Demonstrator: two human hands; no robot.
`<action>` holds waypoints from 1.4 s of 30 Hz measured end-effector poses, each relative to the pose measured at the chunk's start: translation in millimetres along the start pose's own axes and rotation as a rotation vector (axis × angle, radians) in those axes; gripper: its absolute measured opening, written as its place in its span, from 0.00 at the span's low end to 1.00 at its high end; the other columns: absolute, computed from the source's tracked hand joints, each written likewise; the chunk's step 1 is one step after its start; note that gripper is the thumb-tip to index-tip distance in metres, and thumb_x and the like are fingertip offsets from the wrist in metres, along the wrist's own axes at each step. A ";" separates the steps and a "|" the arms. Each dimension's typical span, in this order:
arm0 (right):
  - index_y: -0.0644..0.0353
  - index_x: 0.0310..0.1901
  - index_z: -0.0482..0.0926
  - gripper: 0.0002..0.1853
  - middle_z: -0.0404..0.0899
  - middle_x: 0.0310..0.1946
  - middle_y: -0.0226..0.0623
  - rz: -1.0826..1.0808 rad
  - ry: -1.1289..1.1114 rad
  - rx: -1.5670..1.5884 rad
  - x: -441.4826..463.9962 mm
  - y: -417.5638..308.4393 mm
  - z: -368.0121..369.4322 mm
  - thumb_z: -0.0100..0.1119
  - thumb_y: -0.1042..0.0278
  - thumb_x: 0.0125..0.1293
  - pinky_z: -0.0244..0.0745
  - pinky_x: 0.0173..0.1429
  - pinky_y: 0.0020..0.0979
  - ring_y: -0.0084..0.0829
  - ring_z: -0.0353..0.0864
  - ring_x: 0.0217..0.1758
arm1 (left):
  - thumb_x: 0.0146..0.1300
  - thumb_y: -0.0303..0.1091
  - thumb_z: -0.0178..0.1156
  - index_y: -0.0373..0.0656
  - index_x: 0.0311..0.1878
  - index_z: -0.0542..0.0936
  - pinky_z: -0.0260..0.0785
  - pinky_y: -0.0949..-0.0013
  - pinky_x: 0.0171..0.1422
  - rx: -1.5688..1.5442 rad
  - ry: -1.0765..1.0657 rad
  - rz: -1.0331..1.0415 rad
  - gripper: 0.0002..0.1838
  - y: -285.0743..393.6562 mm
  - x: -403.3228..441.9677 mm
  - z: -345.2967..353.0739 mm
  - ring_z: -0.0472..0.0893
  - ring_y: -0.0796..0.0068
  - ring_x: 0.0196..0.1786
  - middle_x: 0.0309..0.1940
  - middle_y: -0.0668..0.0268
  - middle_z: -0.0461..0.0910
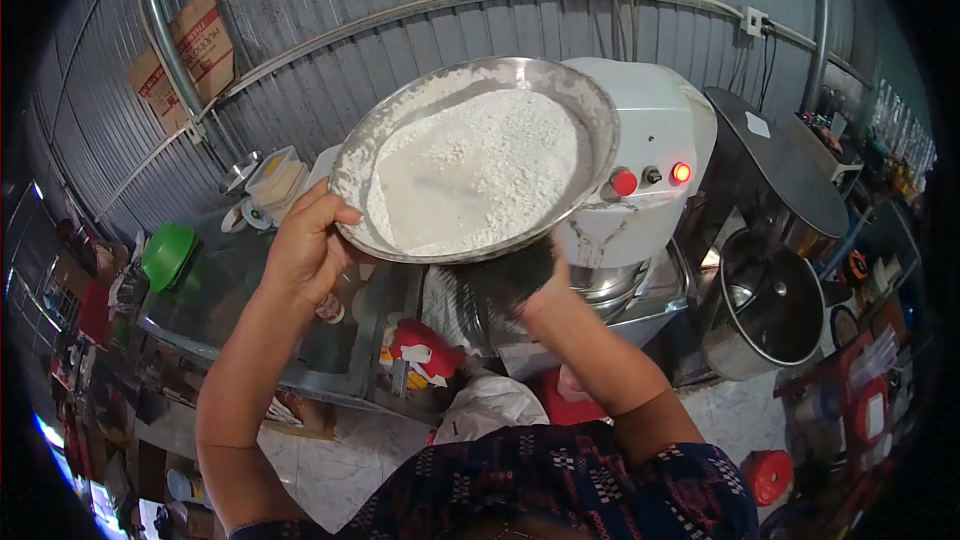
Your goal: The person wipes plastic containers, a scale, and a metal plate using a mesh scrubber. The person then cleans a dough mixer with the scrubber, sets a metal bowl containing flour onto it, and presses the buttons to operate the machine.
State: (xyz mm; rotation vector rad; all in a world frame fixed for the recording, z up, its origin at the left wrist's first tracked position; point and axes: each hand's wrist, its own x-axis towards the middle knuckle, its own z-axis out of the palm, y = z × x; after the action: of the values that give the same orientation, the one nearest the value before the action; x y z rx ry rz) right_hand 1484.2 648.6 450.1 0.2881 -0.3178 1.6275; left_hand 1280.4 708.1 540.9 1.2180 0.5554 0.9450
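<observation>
A wide metal bowl [605,130] is raised in front of me, tilted so that its inside faces me. White flour-like powder [530,160] fills much of it and coats the inner wall; one patch looks smooth and flat, the rest crumbly. My left hand [308,245] grips the bowl's near left rim, with the thumb over the edge. Below the bowl's right side is my right hand [547,288], holding it from underneath, its fingers mostly hidden in shadow. Just behind the bowl stands a white mixer [650,105] with a lit red light.
A grey table [230,290] at left carries a green basin [168,255] and plastic tubs [277,180]. To the right are a tall metal pot [765,325] and a dark-topped container [785,165]. A white sack [492,408] and a red stool [768,477] are on the floor.
</observation>
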 end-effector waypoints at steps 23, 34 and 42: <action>0.56 0.43 0.79 0.14 0.73 0.51 0.36 -0.900 0.059 -2.316 59.7 -134.6 44.1 0.62 0.72 0.52 0.66 0.56 0.37 0.39 0.69 0.55 | 0.52 0.25 0.51 0.26 0.47 0.71 0.80 0.50 0.43 -0.023 -0.008 0.095 0.18 35.9 60.7 29.5 0.81 0.52 0.43 0.44 0.47 0.78; 0.56 0.56 0.73 0.26 0.72 0.56 0.43 -0.753 -0.320 -2.986 31.5 -303.5 28.4 0.57 0.49 0.60 0.58 0.65 0.43 0.43 0.69 0.60 | 0.50 0.25 0.52 0.28 0.45 0.71 0.78 0.44 0.45 0.039 0.060 0.092 0.18 21.8 121.8 65.6 0.79 0.47 0.41 0.45 0.48 0.74; 0.60 0.51 0.77 0.27 0.76 0.52 0.48 -0.096 0.723 -2.828 78.7 -378.7 57.0 0.49 0.44 0.64 0.68 0.58 0.41 0.47 0.74 0.57 | 0.51 0.25 0.52 0.25 0.44 0.71 0.80 0.51 0.41 0.081 0.062 0.102 0.17 12.7 149.9 117.3 0.80 0.50 0.39 0.41 0.46 0.76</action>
State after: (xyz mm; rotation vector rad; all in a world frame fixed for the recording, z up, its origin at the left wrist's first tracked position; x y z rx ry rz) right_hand 1855.2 727.6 544.7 -2.1727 -1.4705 -0.1260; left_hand 1448.2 772.9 604.5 1.3026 0.5901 1.0581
